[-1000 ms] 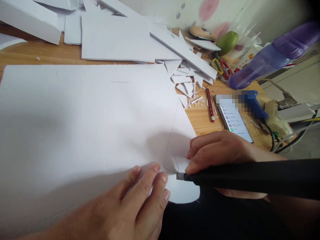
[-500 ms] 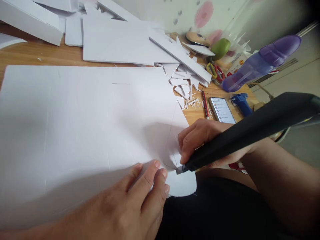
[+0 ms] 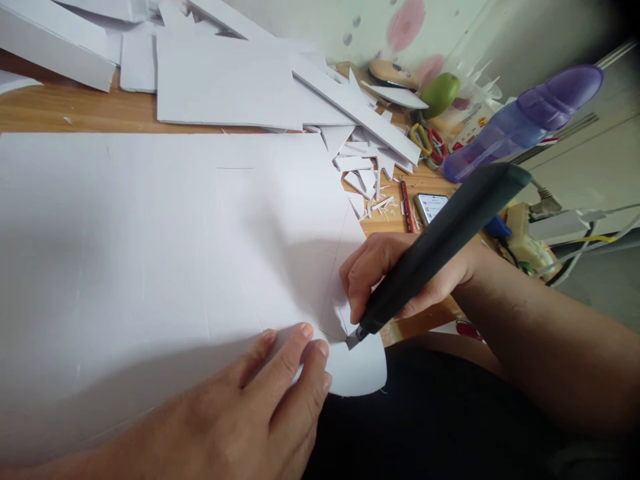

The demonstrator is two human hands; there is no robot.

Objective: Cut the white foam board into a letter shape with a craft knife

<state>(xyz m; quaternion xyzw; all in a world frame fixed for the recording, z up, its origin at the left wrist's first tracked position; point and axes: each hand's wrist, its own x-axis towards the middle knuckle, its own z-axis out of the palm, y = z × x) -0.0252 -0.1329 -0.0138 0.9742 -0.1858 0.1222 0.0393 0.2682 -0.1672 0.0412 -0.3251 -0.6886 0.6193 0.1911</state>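
A large white foam board lies on the table, with a curved rounded corner at its near right edge. Flat on the board, fingers stretched, rests my left hand. My right hand is closed around a craft knife with a thick black handle. Its short blade touches the board just right of my left fingertips, where thin drawn lines meet. The handle leans up to the right and hides part of my right hand. Another short line is drawn near the board's far edge.
White board offcuts pile up at the back, with small scraps beside the board. To the right are a red pencil, a phone, scissors, a purple bottle, a green fruit and cables.
The craft knife's handle has swung more upright, its blade staying near the line junction. The view has shifted slightly, and the handle and my right hand now cover more of the phone.
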